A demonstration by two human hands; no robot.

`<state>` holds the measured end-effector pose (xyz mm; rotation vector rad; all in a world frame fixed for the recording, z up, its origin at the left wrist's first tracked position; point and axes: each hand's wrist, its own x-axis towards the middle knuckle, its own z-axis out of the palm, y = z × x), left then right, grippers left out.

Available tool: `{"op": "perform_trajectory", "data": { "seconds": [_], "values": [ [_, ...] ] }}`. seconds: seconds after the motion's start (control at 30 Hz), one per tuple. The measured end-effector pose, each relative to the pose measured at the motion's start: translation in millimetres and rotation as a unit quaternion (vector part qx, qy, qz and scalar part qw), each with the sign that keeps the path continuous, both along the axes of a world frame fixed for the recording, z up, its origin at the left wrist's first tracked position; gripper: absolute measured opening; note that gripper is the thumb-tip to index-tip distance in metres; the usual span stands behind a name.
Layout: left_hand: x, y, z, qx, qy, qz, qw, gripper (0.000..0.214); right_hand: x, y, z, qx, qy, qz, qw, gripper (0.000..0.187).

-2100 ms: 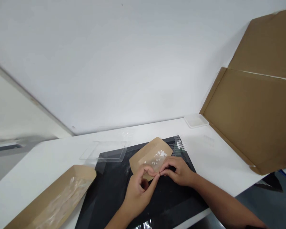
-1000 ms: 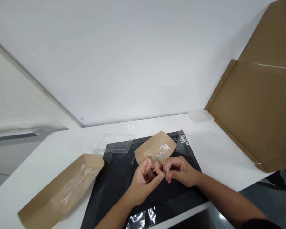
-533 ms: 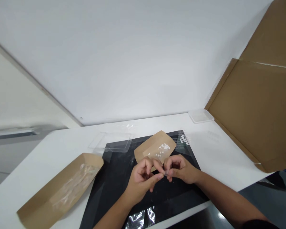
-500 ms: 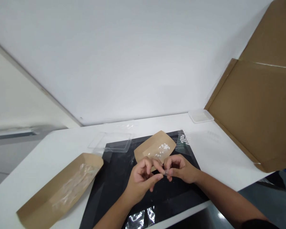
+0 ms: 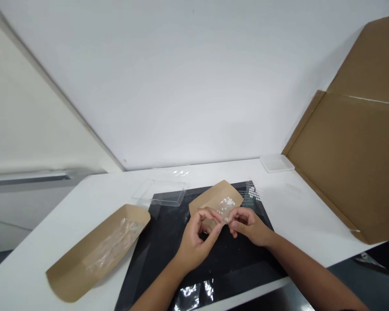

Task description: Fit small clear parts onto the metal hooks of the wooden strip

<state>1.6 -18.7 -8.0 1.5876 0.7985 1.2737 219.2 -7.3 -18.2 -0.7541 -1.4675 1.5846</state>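
Observation:
My left hand (image 5: 197, 237) and my right hand (image 5: 248, 224) meet over a black mat (image 5: 168, 255), fingertips pinched together on a small clear piece (image 5: 225, 219) that I can barely make out. Just behind the fingers lies a small brown paper tray (image 5: 210, 201) holding several tiny white pieces (image 5: 227, 201). Both hands have curled fingers and hover a little above the mat.
A longer brown paper tray (image 5: 94, 250) with clear plastic bits lies at the left. A clear plastic lid (image 5: 158, 194) and a sheet of white dots (image 5: 253, 192) sit at the mat's far edge. A white shallow tray (image 5: 276, 163) and large cardboard (image 5: 353, 160) stand at right.
The hands have stayed together in front of the small tray, with the fingers shifting their pinch and rising slightly toward it. The camera view has drifted a little.

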Motion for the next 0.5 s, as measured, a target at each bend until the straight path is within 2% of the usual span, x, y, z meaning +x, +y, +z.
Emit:
{"op": "perform_trajectory", "data": {
  "seconds": [0.1,0.2,0.5],
  "values": [
    [-1.1,2.9,-3.1,0.057,0.034,0.034,0.997,0.016,-1.2,-0.5,0.4,0.005,-0.001,-0.002,1.0,0.039],
    [-1.9,6.3,-6.6,0.08,0.062,0.04,0.994,0.02,-2.3,-1.0,1.6,0.012,-0.003,-0.004,1.0,0.039],
    [0.0,7.3,-13.1,0.017,0.04,0.027,0.999,0.026,-9.1,1.1,-6.2,0.042,0.009,-0.072,0.996,0.046]
  ]
}}
